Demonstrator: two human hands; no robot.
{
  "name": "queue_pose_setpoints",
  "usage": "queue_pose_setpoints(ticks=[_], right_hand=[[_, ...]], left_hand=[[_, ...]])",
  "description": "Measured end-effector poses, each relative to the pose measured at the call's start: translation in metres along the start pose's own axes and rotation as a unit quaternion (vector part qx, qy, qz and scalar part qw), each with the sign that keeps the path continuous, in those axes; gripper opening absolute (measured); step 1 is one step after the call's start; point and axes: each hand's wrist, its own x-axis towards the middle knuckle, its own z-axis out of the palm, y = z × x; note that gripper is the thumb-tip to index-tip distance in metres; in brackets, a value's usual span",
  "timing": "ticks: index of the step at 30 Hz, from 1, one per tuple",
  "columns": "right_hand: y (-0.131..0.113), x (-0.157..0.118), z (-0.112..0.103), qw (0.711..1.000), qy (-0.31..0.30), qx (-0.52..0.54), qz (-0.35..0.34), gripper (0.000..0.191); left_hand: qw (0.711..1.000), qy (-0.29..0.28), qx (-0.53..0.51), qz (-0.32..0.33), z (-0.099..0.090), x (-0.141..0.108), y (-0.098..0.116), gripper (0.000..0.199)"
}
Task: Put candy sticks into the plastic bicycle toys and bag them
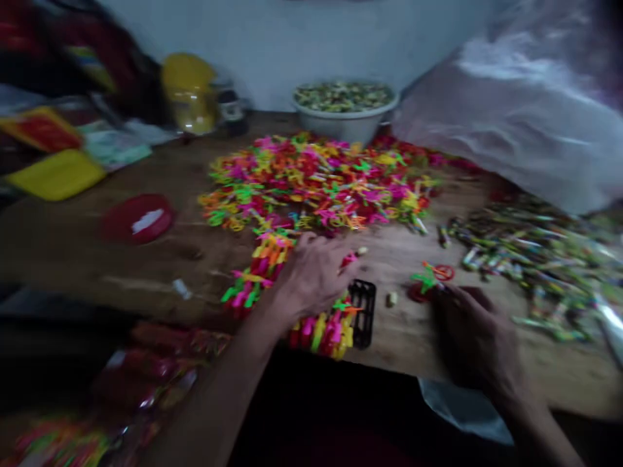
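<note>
My left hand (pixel 316 272) is over the middle of the table, its fingers curled round a small pink plastic piece (pixel 348 260). Beneath and beside that hand, several colourful plastic toys (pixel 321 332) stand in rows, next to a black slotted tray (pixel 363 314) partly hidden by them. On the right, my right hand (pixel 479 334) pinches a small green plastic toy (pixel 425 280) at the tabletop; red round parts are close against it. A small pale piece (pixel 392 299) lies between the two hands. Motion blur hides the finer shapes.
A large heap of bright plastic pieces (pixel 311 181) spreads behind my hands, before a full white basin (pixel 345 117). Small tubes (pixel 535 253) lie scattered at right under a clear plastic bag (pixel 511 117). At left are a red dish (pixel 139 219) and a yellow tub (pixel 189 91).
</note>
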Motion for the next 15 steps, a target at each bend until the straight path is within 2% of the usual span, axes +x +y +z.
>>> queue_pose_setpoints(ticks=[2,6,12,15], right_hand=[[0.004,-0.012,-0.007,0.999,-0.002,-0.035,0.023,0.027],[-0.003,-0.022,-0.003,0.999,-0.013,-0.042,0.027,0.024],[-0.003,-0.020,0.000,0.992,-0.066,-0.104,0.026,0.029],[-0.001,-0.017,0.000,0.989,-0.063,-0.133,0.014,0.027]], left_hand=[[1.000,-0.008,0.004,0.015,0.000,0.002,-0.002,0.032],[0.999,-0.028,0.018,0.018,-0.002,0.000,0.004,0.031],[0.999,-0.037,0.036,0.000,-0.001,0.005,0.006,0.031],[0.999,-0.039,0.034,0.003,-0.001,0.007,0.007,0.031]])
